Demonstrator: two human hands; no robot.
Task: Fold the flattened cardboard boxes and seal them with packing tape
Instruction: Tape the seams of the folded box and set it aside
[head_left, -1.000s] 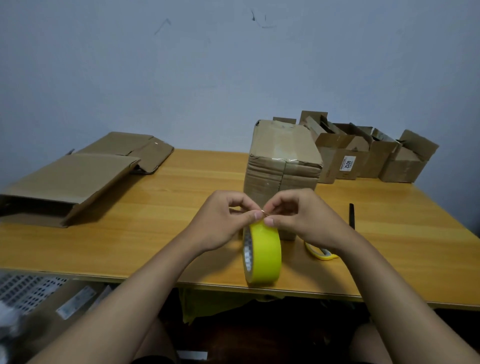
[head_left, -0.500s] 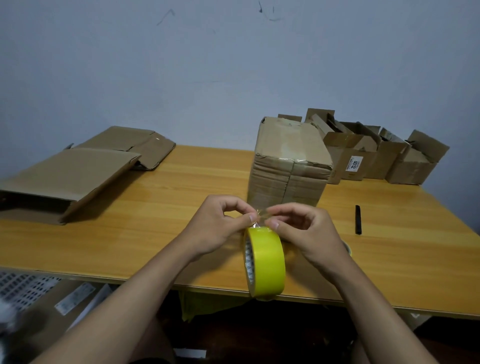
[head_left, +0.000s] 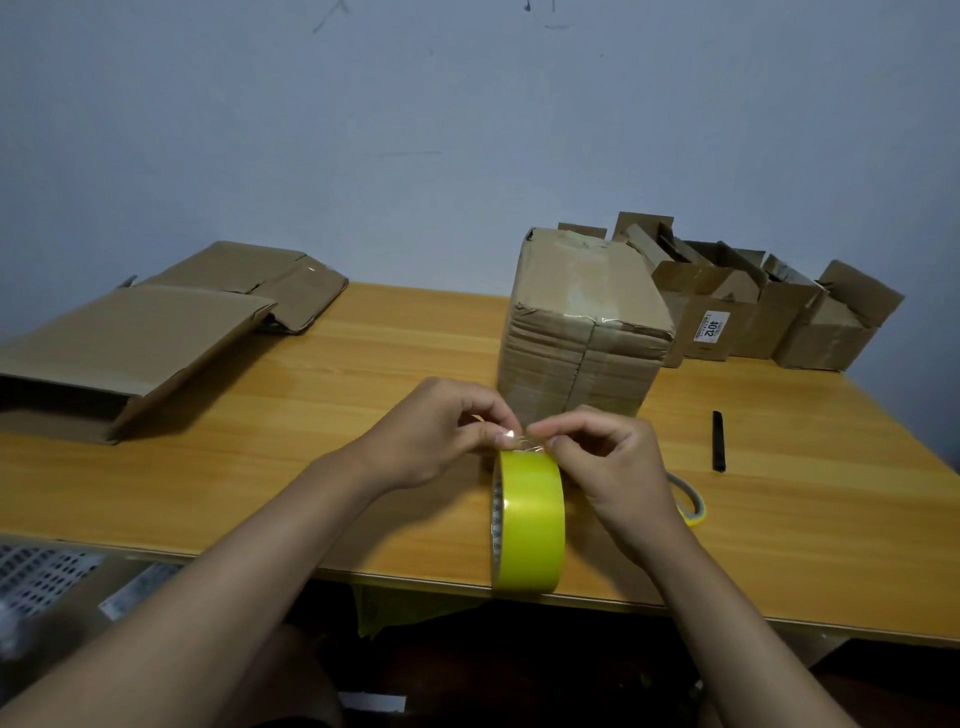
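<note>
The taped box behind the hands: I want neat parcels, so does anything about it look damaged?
Yes. The taped box has a crumpled, torn top front edge and creased front flaps; its top left corner looks dented.

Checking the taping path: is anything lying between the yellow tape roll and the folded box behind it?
Nothing visible does. The tape roll stands on edge directly in front of the box. The black pen lies off to the right.

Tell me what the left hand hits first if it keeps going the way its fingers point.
The left hand points right, so probably the right hand's fingertips, almost touching above the yellow tape roll; depth is unclear.
</note>
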